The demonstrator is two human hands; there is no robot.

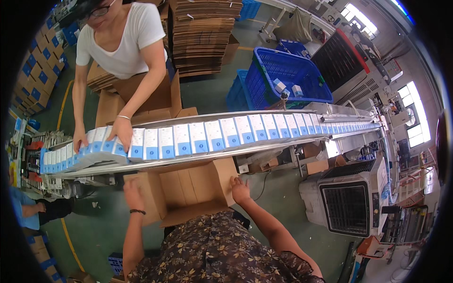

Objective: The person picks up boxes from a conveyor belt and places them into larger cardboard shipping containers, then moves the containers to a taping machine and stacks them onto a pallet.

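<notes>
The open rectangular cardboard carton [184, 188] is plain brown. The small rectangular packs [213, 134] are white above and blue below. The dark cloth blouse [212, 250] has a yellowish flower pattern.

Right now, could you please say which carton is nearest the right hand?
The near carton, between left hand and right hand; the far carton stands beyond the conveyor.

The white-and-blue packs [182, 140] bear print; too small to read.
</notes>
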